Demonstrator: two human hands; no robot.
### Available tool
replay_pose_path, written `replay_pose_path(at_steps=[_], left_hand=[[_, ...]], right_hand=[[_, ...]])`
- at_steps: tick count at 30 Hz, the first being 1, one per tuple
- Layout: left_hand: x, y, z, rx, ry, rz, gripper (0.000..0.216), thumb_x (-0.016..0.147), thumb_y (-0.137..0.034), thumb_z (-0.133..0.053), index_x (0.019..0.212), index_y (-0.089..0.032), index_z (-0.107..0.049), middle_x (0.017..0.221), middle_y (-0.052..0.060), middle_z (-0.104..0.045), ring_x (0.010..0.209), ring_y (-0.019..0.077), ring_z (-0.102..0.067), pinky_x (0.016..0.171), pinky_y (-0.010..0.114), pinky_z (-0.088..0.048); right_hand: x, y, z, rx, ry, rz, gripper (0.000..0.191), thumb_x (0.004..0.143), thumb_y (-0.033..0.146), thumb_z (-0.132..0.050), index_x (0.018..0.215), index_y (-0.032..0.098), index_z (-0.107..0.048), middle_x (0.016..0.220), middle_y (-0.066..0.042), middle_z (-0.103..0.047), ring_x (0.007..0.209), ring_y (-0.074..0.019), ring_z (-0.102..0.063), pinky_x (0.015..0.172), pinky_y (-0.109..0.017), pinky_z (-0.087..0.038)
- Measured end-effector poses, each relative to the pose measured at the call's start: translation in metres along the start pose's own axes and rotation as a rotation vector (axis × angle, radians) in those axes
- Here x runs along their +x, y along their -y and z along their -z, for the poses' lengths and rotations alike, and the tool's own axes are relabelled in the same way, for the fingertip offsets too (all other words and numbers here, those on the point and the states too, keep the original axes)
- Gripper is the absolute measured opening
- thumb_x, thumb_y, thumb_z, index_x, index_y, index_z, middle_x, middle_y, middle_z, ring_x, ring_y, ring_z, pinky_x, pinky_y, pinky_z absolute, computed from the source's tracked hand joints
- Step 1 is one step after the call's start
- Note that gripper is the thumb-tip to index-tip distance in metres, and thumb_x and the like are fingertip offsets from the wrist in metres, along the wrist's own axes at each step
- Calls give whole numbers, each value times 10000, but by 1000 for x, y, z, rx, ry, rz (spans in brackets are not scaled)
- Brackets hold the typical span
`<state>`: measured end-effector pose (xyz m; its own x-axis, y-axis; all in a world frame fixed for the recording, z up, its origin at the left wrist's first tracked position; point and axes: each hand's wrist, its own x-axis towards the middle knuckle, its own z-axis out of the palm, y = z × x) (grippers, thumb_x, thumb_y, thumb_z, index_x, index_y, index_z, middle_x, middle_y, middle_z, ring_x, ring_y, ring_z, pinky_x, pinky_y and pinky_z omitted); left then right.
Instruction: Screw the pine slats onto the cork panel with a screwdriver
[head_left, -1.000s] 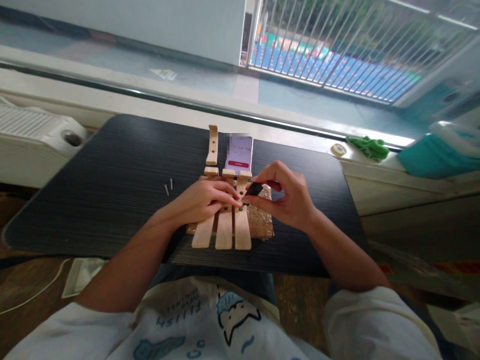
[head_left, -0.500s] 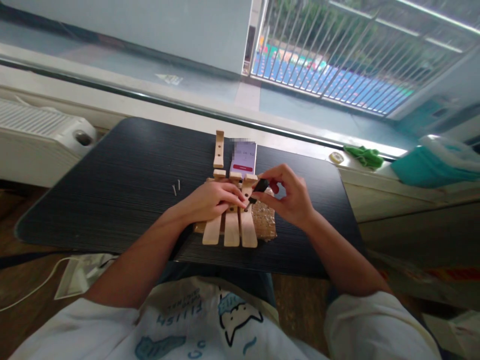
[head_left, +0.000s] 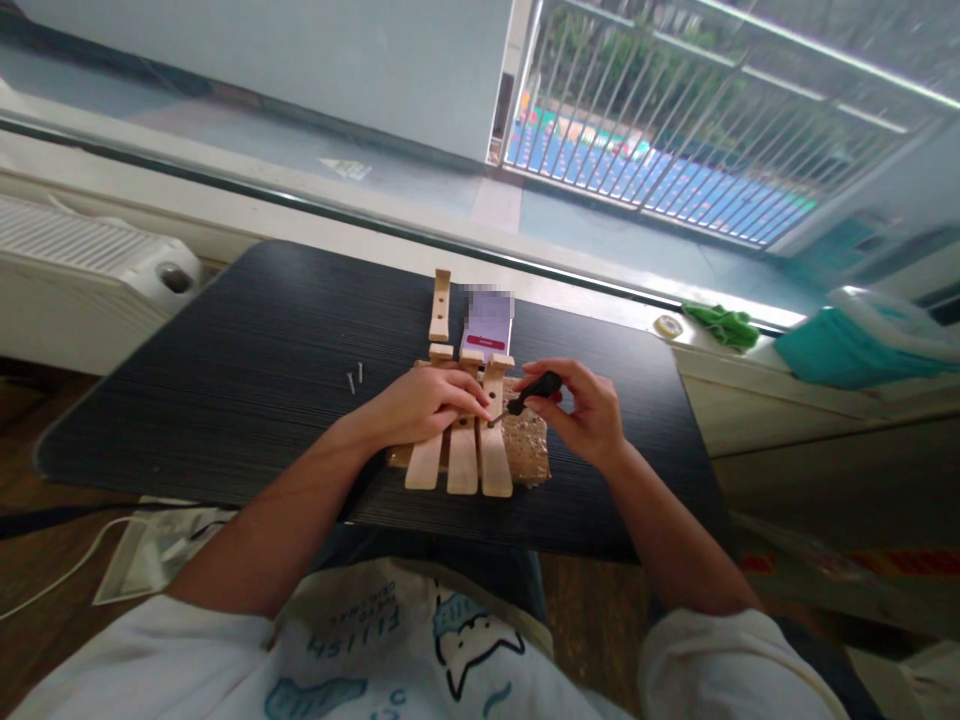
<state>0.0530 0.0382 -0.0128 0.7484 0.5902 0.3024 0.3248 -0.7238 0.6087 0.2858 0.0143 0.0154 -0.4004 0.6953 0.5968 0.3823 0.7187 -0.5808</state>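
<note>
My right hand (head_left: 589, 412) is closed around the black handle of a screwdriver (head_left: 538, 392). The screwdriver slants down to the left, its tip at the lower hole of the rightmost wooden hook (head_left: 496, 470). Across the middle of the row lies my left hand (head_left: 431, 402), fingers stretched over the left wooden hook (head_left: 424, 465) and the middle wooden hook (head_left: 463, 468). Its fingertips reach the rightmost hook beside the screwdriver tip; whether they touch a screw is too small to tell. Under the hooks is a brown wrapped slab (head_left: 531, 440).
A fourth wooden hook (head_left: 439, 310) lies farther back on the black table (head_left: 262, 340), beside a phone (head_left: 489, 325). Two screws (head_left: 354, 379) lie left of my left hand. Tape (head_left: 667, 327), a green cloth (head_left: 721, 327) and a teal container (head_left: 840, 345) sit on the windowsill.
The screwdriver leans over more to the right, its handle lower and farther from the hook. My right hand has shifted with it. My left hand stays in place; the view has tilted slightly.
</note>
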Motion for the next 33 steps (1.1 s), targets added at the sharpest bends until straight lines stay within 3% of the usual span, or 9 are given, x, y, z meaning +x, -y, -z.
replay_pose_path(at_steps=[4, 7, 11, 22, 33], left_hand=[[0, 1, -1, 3, -28, -33, 392, 806, -12, -458, 963, -220, -751, 1051, 15, -738, 968, 136, -670, 927, 285, -491], [0, 2, -1, 20, -64, -72, 392, 788, 1, -433, 891, -200, -754, 977, 19, -749, 895, 126, -681, 873, 264, -507], [0, 0, 1, 74, -114, -102, 342, 779, -15, -441, 766, -189, -735, 856, 9, -751, 789, 129, -667, 788, 269, -513], [-3, -3, 4, 146, -182, -115, 319, 744, -29, -423, 649, -197, -676, 709, -10, -718, 690, 123, -632, 693, 244, -484], [-6, -5, 10, 160, -216, -117, 329, 719, -7, -410, 627, -189, -668, 668, -12, -687, 632, 107, -625, 639, 208, -480]], right_hand=[[-11, -9, -2, 104, -81, -71, 170, 833, 277, -657, 984, 222, -603, 850, -10, -757, 683, -119, -686, 586, -249, -543], [-15, -16, -2, 238, -291, -142, 167, 843, 317, -643, 982, 238, -593, 809, 6, -739, 711, -132, -712, 671, -287, -584], [-9, -18, 1, 322, -419, -189, 195, 808, 386, -673, 910, 242, -590, 746, 24, -715, 669, -126, -716, 588, -244, -572], [-8, -22, 3, 255, -393, -253, 258, 827, 474, -628, 905, 241, -551, 728, 11, -707, 671, -134, -713, 545, -240, -560], [-6, -20, 2, 336, -400, -307, 244, 789, 440, -683, 875, 233, -588, 702, 11, -724, 623, -126, -696, 501, -234, -532]])
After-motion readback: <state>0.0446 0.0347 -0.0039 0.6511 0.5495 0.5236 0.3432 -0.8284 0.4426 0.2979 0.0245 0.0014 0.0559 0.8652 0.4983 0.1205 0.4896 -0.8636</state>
